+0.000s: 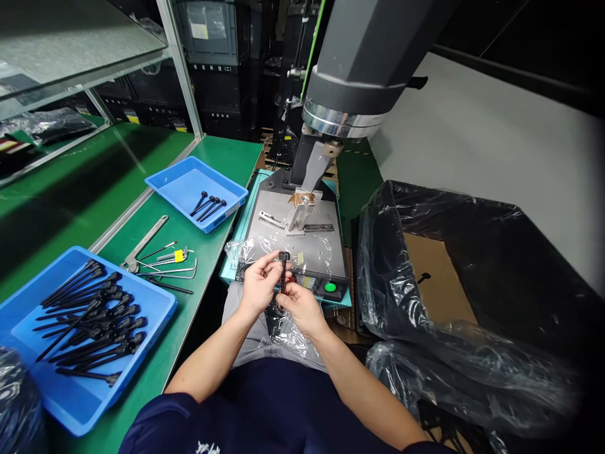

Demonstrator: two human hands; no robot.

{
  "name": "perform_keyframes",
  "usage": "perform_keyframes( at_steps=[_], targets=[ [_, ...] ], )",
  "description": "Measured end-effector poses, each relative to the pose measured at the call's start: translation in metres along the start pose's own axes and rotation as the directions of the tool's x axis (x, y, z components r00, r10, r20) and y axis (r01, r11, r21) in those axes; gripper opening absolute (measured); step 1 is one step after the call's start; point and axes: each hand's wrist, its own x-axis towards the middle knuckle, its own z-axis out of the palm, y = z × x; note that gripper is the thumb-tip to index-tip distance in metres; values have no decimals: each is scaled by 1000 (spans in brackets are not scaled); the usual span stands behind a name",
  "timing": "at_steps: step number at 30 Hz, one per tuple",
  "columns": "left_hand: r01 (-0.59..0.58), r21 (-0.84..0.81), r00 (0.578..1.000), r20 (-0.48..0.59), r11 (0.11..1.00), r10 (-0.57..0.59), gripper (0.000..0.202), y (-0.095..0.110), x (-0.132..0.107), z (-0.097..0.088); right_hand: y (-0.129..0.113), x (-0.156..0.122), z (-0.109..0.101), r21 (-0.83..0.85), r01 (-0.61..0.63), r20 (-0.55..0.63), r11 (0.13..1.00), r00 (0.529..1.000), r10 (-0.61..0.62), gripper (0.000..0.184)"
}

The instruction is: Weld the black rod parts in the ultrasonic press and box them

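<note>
I see the grey press machine (pixel 363 63) filling the upper centre of the frame, its metal plate (pixel 293 236) just below. On the green tabletop (pixel 155 252) at lower left sits a blue tray (pixel 155 309) of black parts. At frame centre I have one black pin (pixel 283 272) standing nearly upright, head on top. My left hand (pixel 258 287) pinches near the head, fingers (pixel 273 260) closed on it; my right hand (pixel 302 306) grips the lower end from the right. Both hands are touching it.

Press head (pixel 331 120) low over plate (pixel 271 227); open bench (pixel 198 233) leftward.
</note>
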Motion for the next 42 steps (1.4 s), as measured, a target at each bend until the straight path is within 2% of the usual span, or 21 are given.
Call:
perform_keyframes(
  at_steps=[10,24,42],
  targets=[
    [-81,22,997,-16,996,82,45,-3,2,-1,-1,-1,1,24,-7,52,1000,999,6,38],
    [-11,4,1000,-3,1000,11,46,0,0,-4,12,1,3,26,16,22,1000,1000,-16,35],
    [14,41,1000,8,999,-14,40,3,1,-5,11,2,7,58,-14,19,998,1000,13,36]
  ],
)
